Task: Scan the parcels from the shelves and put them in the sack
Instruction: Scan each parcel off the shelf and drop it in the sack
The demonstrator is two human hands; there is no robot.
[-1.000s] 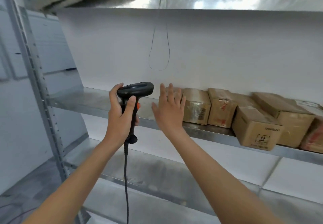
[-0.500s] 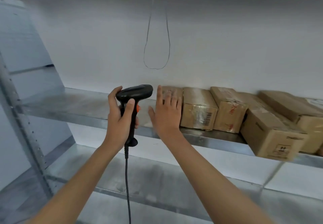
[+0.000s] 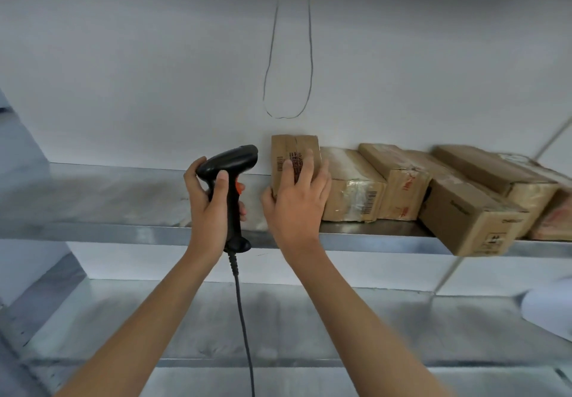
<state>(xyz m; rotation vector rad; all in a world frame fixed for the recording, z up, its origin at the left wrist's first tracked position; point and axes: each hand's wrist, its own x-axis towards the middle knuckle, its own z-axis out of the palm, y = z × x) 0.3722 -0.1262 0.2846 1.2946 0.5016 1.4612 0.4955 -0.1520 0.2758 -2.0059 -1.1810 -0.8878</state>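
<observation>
Head view: the right hand [image 3: 297, 201] grips the leftmost parcel [image 3: 294, 155] on the metal shelf [image 3: 93, 198], thumb at its left side; the left hand [image 3: 210, 204] holds the black scanner [image 3: 230, 164] just beside it; more boxes [image 3: 353, 189] crowd its right side; a cable loop [image 3: 288, 56] hangs above.

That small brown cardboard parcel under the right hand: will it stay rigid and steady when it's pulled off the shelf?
The small brown cardboard parcel probably stays stiff: its edges look square and taped. It looks light, since the right hand alone covers much of it. Standing taller than wide on the metal shelf, it may tip.
</observation>
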